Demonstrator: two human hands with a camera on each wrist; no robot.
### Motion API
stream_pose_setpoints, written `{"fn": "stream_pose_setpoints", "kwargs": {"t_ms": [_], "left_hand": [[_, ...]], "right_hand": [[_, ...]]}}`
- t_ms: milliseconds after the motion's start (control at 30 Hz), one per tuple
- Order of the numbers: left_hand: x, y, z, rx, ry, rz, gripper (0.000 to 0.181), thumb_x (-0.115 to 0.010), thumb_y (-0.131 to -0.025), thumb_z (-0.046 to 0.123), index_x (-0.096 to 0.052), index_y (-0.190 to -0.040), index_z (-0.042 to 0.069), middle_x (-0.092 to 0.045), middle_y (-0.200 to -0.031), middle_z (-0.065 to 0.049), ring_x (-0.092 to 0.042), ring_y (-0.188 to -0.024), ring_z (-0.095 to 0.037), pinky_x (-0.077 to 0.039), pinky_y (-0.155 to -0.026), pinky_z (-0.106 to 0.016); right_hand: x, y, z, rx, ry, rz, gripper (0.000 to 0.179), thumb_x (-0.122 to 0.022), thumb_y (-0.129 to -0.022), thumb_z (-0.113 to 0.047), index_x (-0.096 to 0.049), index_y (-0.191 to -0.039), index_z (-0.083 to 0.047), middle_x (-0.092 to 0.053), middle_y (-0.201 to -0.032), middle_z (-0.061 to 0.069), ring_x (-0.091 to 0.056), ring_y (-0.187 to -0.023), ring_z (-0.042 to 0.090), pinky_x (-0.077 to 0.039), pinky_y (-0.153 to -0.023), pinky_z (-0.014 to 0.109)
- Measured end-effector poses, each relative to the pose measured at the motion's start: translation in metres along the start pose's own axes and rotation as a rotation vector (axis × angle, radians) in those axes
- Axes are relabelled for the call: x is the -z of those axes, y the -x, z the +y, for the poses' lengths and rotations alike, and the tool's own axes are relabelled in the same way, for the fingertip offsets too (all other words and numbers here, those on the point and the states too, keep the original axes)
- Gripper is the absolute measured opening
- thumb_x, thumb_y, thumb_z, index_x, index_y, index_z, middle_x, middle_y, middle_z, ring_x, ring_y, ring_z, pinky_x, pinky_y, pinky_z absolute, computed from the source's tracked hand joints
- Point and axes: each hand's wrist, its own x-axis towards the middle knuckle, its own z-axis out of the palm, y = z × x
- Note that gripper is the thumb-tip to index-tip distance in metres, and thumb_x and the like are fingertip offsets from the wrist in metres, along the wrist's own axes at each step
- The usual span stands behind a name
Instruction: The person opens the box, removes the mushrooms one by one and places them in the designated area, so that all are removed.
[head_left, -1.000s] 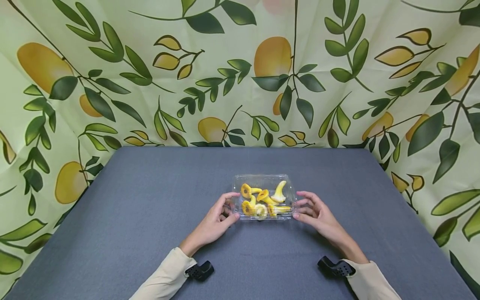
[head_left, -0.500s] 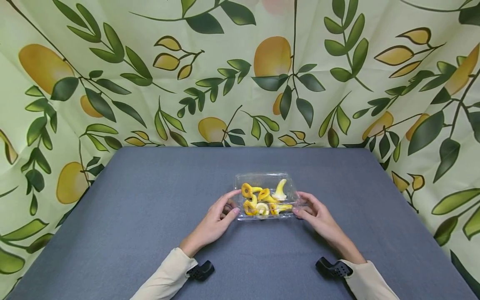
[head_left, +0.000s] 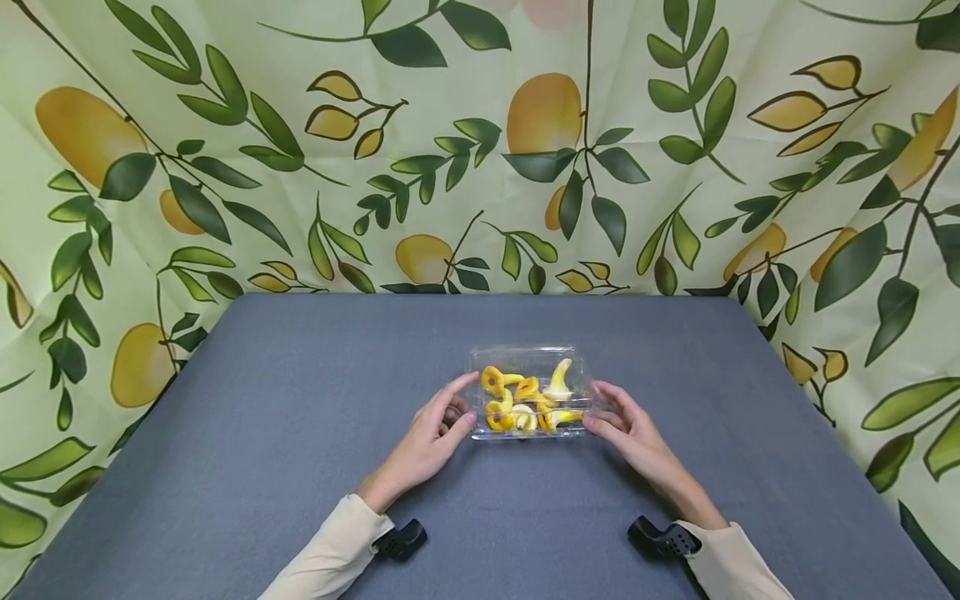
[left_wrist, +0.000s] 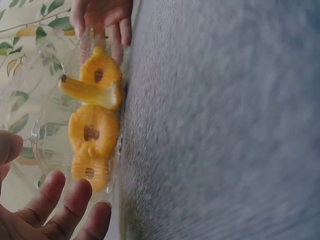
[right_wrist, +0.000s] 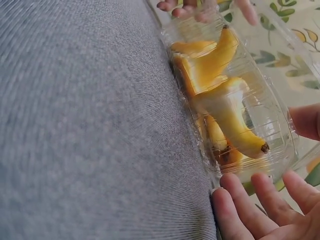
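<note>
A clear plastic container (head_left: 525, 353) sits on the grey cloth between both hands, with several yellow, trumpet-shaped mushrooms (head_left: 558, 382) inside. At its left end is my left hand (head_left: 426, 437), index finger and thumb extended toward the side. The left wrist view shows the left fingertips (left_wrist: 80, 192) spread just beside that end, near the mushrooms (left_wrist: 92, 132). My right hand (head_left: 637, 429) holds the opposite end, its thumb on the front corner. In the right wrist view, the right thumb (right_wrist: 306, 121) is at the rim and the fingers (right_wrist: 245, 200) lie along the end wall.
A grey-blue cloth (head_left: 300, 367) covers the table. Behind it and along both sides hangs a pale curtain (head_left: 450, 92) printed with leaves and orange fruit. Black wrist cameras (head_left: 402, 540) sit at the cream sleeves (head_left: 330, 546).
The container has shifted slightly right and away from me. The left fingers have loosened a little from its left end. The right hand has stayed at its end, moving very little.
</note>
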Motion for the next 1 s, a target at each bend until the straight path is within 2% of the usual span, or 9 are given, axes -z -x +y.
{"fn": "stream_pose_setpoints", "kwargs": {"t_ms": [100,200,267,333,633,733,867,1000], "left_hand": [[0.001,-0.003,0.000,-0.010,-0.016,0.005,0.051,-0.056,-0.101,0.016,-0.042,-0.150,0.018,-0.062,-0.100,-0.006,-0.059,-0.081,-0.009,-0.051,-0.066,-0.022],[0.002,-0.006,-0.001,-0.014,-0.033,0.012,0.051,-0.057,-0.101,0.016,-0.042,-0.149,0.019,-0.063,-0.097,-0.004,-0.058,-0.079,-0.007,-0.051,-0.065,-0.021],[0.003,-0.007,-0.001,-0.014,-0.037,0.012,0.052,-0.057,-0.100,0.016,-0.042,-0.149,0.022,-0.064,-0.096,-0.004,-0.058,-0.077,-0.005,-0.051,-0.065,-0.021],[0.004,-0.008,-0.001,-0.022,-0.039,0.010,0.052,-0.057,-0.100,0.016,-0.041,-0.150,0.023,-0.065,-0.094,-0.004,-0.058,-0.074,-0.005,-0.052,-0.064,-0.022],[0.012,-0.014,0.002,-0.028,-0.072,-0.028,0.055,-0.056,-0.101,0.019,-0.036,-0.152,0.023,-0.067,-0.091,-0.004,-0.059,-0.068,-0.008,-0.051,-0.061,-0.022],[0.014,-0.017,0.002,-0.031,-0.080,-0.037,0.055,-0.057,-0.101,0.019,-0.036,-0.152,0.020,-0.067,-0.089,-0.004,-0.058,-0.067,-0.006,-0.050,-0.060,-0.022],[0.016,-0.019,0.002,-0.038,-0.093,-0.040,0.055,-0.056,-0.101,0.019,-0.036,-0.152,0.018,-0.067,-0.089,-0.004,-0.056,-0.067,-0.004,-0.049,-0.060,-0.022],[0.019,-0.022,0.004,-0.034,-0.109,-0.025,0.054,-0.057,-0.101,0.019,-0.038,-0.152,0.019,-0.067,-0.093,-0.005,-0.057,-0.071,-0.008,-0.048,-0.062,-0.022]], "right_hand": [[0.000,0.000,-0.002,-0.005,0.000,0.004,0.064,-0.058,-0.099,-0.009,-0.025,-0.151,0.005,-0.026,-0.158,0.029,-0.058,-0.110,-0.005,-0.047,-0.089,0.011],[-0.001,0.000,-0.004,-0.007,0.009,0.007,0.065,-0.058,-0.098,-0.009,-0.024,-0.152,0.006,-0.025,-0.158,0.030,-0.060,-0.121,0.019,-0.046,-0.090,0.011],[-0.002,0.000,-0.004,-0.004,0.014,0.009,0.065,-0.058,-0.098,-0.009,-0.024,-0.152,0.006,-0.025,-0.158,0.030,-0.055,-0.127,0.036,-0.045,-0.090,0.010],[-0.003,0.000,-0.004,0.007,0.003,0.008,0.064,-0.057,-0.098,-0.008,-0.024,-0.151,0.006,-0.026,-0.158,0.029,-0.050,-0.129,0.046,-0.046,-0.090,0.010],[-0.005,0.000,-0.004,0.047,0.028,-0.008,0.062,-0.055,-0.099,-0.007,-0.025,-0.152,0.004,-0.032,-0.155,0.030,-0.042,-0.136,0.048,-0.046,-0.093,0.011],[-0.006,0.000,-0.004,0.037,0.080,-0.018,0.068,-0.060,-0.098,-0.012,-0.023,-0.153,0.003,-0.031,-0.155,0.031,-0.040,-0.138,0.047,-0.049,-0.102,0.028],[-0.008,0.001,-0.001,0.024,0.168,-0.021,0.081,-0.073,-0.090,-0.020,-0.025,-0.153,0.001,-0.030,-0.156,0.030,-0.038,-0.140,0.046,-0.040,-0.110,0.055],[-0.010,0.001,0.003,0.059,0.218,-0.016,0.090,-0.079,-0.084,-0.019,-0.025,-0.155,-0.004,-0.030,-0.159,0.025,-0.039,-0.141,0.044,-0.036,-0.112,0.055]]}}
